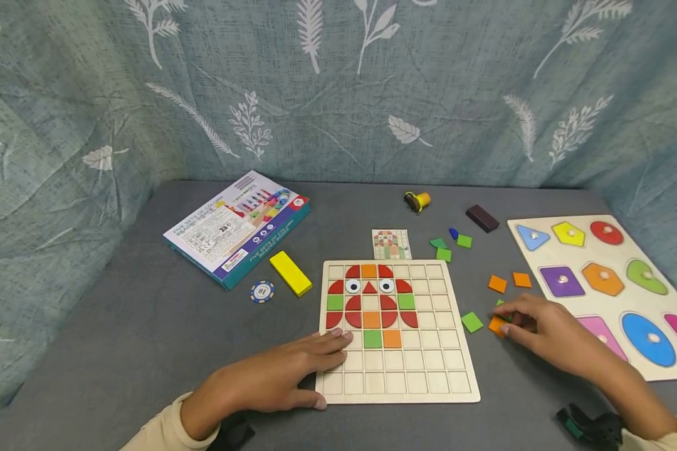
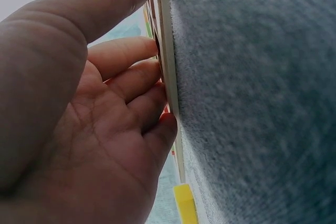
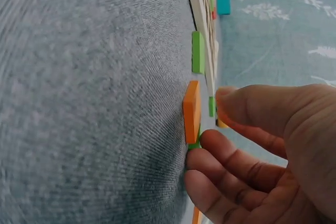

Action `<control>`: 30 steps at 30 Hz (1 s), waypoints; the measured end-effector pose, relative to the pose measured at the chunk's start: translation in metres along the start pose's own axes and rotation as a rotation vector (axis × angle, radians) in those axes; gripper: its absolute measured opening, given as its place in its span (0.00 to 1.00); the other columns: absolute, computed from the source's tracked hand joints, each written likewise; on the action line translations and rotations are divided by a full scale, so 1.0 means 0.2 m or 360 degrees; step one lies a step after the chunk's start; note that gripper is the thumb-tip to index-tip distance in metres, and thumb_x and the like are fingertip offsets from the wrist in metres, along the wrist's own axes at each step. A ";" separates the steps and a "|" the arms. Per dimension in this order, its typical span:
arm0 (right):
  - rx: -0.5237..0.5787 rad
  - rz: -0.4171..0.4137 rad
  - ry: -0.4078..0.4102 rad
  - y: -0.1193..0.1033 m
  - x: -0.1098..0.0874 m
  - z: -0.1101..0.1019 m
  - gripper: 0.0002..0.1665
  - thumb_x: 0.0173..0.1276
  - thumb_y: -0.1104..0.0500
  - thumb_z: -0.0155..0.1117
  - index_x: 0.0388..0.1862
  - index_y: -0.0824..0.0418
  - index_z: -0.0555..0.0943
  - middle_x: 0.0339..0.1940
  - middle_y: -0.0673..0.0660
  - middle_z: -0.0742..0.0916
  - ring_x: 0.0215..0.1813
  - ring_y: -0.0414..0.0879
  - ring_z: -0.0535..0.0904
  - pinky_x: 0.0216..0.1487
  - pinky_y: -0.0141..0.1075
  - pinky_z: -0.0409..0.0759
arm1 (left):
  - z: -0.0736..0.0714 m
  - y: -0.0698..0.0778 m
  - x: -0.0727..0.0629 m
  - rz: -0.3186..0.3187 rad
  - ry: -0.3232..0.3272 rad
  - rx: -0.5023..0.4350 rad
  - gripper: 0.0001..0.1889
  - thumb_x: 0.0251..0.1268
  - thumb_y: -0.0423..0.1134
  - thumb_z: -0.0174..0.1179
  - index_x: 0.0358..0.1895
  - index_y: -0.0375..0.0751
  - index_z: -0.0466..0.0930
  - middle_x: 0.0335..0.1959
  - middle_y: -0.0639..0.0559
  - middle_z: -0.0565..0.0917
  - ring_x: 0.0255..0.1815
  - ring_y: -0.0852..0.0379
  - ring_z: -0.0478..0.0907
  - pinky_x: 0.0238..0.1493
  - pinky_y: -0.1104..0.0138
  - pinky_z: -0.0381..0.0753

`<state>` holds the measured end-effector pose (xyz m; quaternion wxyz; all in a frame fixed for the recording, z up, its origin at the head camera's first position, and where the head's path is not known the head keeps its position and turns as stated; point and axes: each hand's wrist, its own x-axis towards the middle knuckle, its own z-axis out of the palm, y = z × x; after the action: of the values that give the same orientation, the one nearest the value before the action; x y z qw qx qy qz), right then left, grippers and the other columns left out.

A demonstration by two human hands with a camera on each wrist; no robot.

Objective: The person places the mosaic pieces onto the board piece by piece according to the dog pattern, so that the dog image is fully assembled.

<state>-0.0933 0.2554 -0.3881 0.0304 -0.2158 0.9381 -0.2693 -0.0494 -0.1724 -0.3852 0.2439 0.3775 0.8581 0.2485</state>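
The pale wooden grid board [image 1: 394, 381] lies flat, with red, green and orange pieces and two eye pieces forming an owl-like figure. My left hand [image 1: 276, 376] rests its straight fingers on the board's left edge, thumb at the lower-left corner. My right hand [image 1: 553, 335] reaches over an orange square tile [image 1: 495, 326], thumb and bent fingers apart around it. In the right wrist view the orange tile [image 3: 191, 113] lies on the cloth, with a gap between thumb and fingers. A green tile beneath the fingers is mostly hidden. Another green tile [image 1: 472, 322] lies beside the board.
A picture card [image 1: 392, 243] touches the board's top. Orange tiles [image 1: 498, 284] and green tiles [image 1: 443, 255] lie to its right. A knobbed shape board [image 1: 575, 300] stands farther right; a yellow block [image 1: 291, 274], poker chip [image 1: 262, 292] and game box [image 1: 237, 225] are left.
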 end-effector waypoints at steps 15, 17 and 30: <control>-0.0173 -0.0009 -0.0043 -0.04 0.03 0.03 0.16 0.59 0.64 0.73 0.47 0.60 0.86 0.33 0.46 0.77 0.33 0.39 0.71 0.30 0.33 0.71 | 0.00 -0.01 0.00 0.0059 0.0025 0.0028 0.36 0.62 0.44 0.67 0.72 0.40 0.65 0.77 0.55 0.54 0.77 0.56 0.47 0.72 0.55 0.53; -0.0191 0.0029 -0.0053 -0.04 0.03 0.02 0.15 0.59 0.62 0.73 0.46 0.61 0.86 0.33 0.47 0.77 0.33 0.40 0.71 0.30 0.34 0.71 | 0.00 -0.01 0.00 0.0050 0.0020 0.0023 0.36 0.62 0.44 0.67 0.72 0.40 0.65 0.77 0.55 0.54 0.77 0.56 0.47 0.73 0.56 0.52; -0.0084 -0.0026 -0.0009 -0.04 0.02 0.03 0.09 0.57 0.66 0.73 0.38 0.57 0.85 0.27 0.42 0.78 0.30 0.36 0.71 0.28 0.31 0.73 | 0.00 0.00 0.00 0.0010 -0.0012 0.0015 0.36 0.63 0.44 0.66 0.73 0.42 0.64 0.77 0.57 0.53 0.77 0.59 0.46 0.73 0.57 0.51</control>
<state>-0.0928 0.2441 -0.3883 0.0253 -0.2249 0.9429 -0.2442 -0.0499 -0.1726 -0.3853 0.2447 0.3824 0.8570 0.2438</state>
